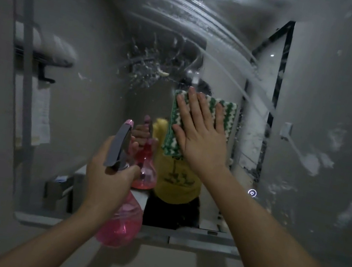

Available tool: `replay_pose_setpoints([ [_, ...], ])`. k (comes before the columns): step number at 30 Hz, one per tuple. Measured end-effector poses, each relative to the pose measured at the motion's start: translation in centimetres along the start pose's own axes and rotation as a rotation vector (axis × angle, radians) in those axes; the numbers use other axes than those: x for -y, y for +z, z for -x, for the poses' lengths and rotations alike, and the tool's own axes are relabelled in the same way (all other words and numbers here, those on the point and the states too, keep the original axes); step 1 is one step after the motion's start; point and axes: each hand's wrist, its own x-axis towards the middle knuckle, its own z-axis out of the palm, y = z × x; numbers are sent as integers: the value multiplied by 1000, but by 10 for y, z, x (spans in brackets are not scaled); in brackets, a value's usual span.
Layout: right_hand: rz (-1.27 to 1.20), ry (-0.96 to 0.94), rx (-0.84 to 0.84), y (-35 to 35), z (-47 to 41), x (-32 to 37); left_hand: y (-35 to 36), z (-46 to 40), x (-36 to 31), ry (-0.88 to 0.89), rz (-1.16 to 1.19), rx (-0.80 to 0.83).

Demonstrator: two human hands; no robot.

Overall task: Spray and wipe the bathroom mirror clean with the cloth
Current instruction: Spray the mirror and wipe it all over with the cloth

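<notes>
The right hand (pixel 200 135) presses the cloth (pixel 227 116) flat on the mirror (pixel 94 31); left of it, nearer me, the left hand (pixel 111 176) grips the spray bottle (pixel 121 222).

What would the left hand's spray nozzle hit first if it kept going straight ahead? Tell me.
Most likely the mirror glass. The left hand holds the pink spray bottle aimed up and forward, below the splattered patch. Nothing shows between nozzle and glass, though depth is hard to judge.
</notes>
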Motion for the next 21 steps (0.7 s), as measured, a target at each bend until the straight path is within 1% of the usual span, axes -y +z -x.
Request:
replay_pose_setpoints([
  [3, -35, 105, -6, 3, 14, 14, 1, 11, 19, -76, 23, -16],
  [5, -39, 127, -1, 5, 28, 23, 1, 19, 33, -131, 28, -10],
  [7, -38, 114, 10, 7, 48, 32, 1, 28, 47, -164, 2, 3],
  [11, -35, 75, 55, 9, 101, 52, -2, 50, 63, -146, -9, 41],
  [16, -39, 22, 116, 8, 166, 74, -10, 73, 77, -149, -19, 48],
  [19, -12, 20, 158, 9, 196, 83, -15, 85, 85, -179, -37, 81],
  [21, 0, 19, 181, 8, 211, 87, -20, 89, 90, -207, -57, 74],
])
